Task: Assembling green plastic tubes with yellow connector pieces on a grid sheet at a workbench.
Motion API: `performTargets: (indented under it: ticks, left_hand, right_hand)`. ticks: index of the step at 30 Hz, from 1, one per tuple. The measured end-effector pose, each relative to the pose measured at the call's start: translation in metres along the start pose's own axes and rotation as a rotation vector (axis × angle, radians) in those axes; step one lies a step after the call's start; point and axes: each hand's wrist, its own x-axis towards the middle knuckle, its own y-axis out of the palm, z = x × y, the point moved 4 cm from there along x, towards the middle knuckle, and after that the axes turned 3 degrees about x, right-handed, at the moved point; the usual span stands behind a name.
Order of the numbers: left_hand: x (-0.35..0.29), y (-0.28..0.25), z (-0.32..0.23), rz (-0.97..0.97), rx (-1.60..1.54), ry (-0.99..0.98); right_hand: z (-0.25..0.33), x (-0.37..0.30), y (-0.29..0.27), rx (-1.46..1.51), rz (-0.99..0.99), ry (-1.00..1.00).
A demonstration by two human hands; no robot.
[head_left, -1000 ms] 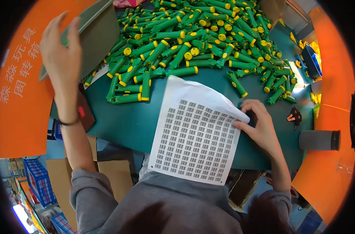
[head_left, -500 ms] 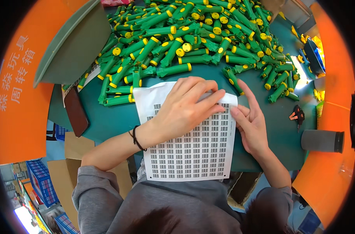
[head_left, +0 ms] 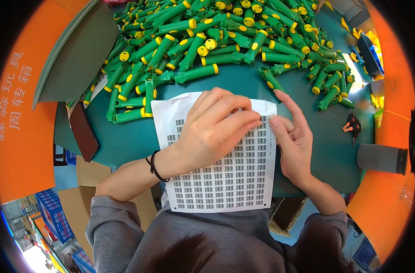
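A white sheet of small printed black-and-white stickers (head_left: 221,193) lies tilted between my lap and the green table's near edge. My right hand (head_left: 295,144) pinches its upper right edge between thumb and bent fingers, with the index finger stretched out past the corner. My left hand (head_left: 207,129) reaches across the upper part of the sheet, fingers pressed together at the top right rows of stickers. Whatever those fingertips hold is too small to make out. The nearest green tube with yellow ends (head_left: 270,79) lies just beyond the right index fingertip.
A large heap of green and yellow tubes (head_left: 197,74) covers the table's far side. At the left are a grey-green bin (head_left: 82,59) and a dark red-brown flat case (head_left: 83,132). Small black-and-orange snips (head_left: 352,126) and a grey cup (head_left: 380,158) are at the right.
My hands stay at the sheet's upper right, the left fingertips shifting slightly. The view has shifted a little, so the heap and bin appear farther left and higher.
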Motion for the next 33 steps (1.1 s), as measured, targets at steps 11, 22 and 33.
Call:
performTargets:
  ticks: [11, 22, 33]
  left_hand:
    - [-0.003, 0.004, 0.001, 0.011, 0.080, -0.019]
    - [-0.005, 0.005, 0.002, 0.010, 0.159, 0.004]
    - [-0.002, 0.005, 0.014, -0.021, -0.057, -0.081]
  right_hand:
    - [-0.001, -0.002, 0.005, -0.076, 0.007, -0.015]
    - [-0.008, 0.002, -0.006, -0.027, 0.028, 0.050]
    - [0.023, 0.026, -0.036, -0.608, -0.245, -0.432]
